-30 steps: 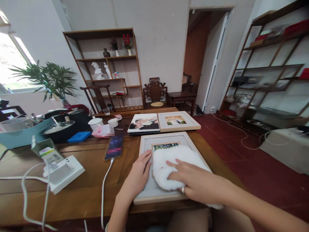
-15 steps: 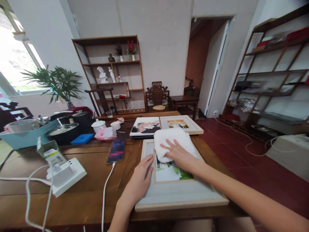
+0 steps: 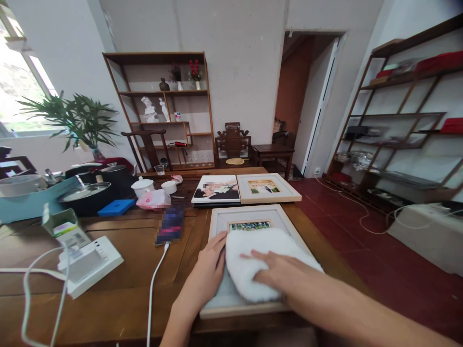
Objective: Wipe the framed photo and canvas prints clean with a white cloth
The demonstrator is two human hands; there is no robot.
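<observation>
While my left hand [image 3: 209, 265] is resting, holding nothing, along the left side of a rectangular pale-wood picture frame [image 3: 242, 311] on the brown wooden table [image 3: 126, 291], my right hand [image 3: 289, 274] is pressing a fluffy white cloth [image 3: 249, 284] over most of its photo with spread fingers. I'm guessing I'm mid-wipe, though I'm not able to tell how much is left underneath.

On my feed, left grip [image 3: 209, 264] was a bare hand, slim fingers [image 3: 218, 239], crisp outline; left forearm [image 3: 183, 311] bare. Right grip [image 3: 280, 271] and right forearm [image 3: 356, 303] bare too, but blur hid finger detail from me.
</observation>
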